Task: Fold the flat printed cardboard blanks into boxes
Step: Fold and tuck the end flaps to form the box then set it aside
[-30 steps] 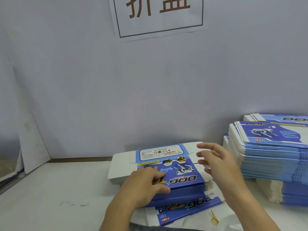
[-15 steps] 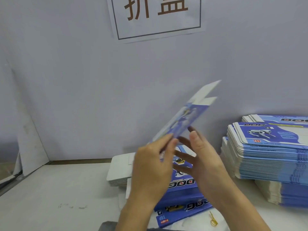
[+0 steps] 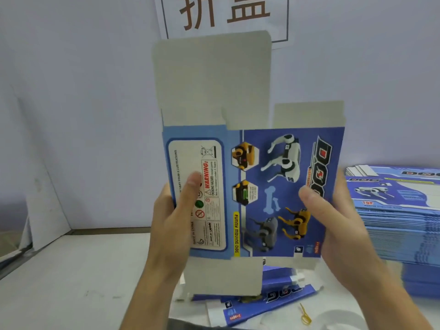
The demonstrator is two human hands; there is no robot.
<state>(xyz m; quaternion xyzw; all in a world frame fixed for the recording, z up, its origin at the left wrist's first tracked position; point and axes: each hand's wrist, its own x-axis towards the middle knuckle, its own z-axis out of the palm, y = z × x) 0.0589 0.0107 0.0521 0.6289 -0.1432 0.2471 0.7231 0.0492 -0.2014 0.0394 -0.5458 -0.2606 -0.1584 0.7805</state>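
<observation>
Facing the camera, blue printed blank (image 3: 273, 177) held upright, flaps unfolded

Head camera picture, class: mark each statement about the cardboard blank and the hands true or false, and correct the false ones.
1. Both hands hold one cardboard blank upright. True.
2. The left hand holds the dog-picture side. False: its thumb lies on the warning-label panel; the right hand holds the dog side.
3. A stack of blanks lies to the right. True.
4. The blank is already a closed box. False: its flaps stand open.
</observation>
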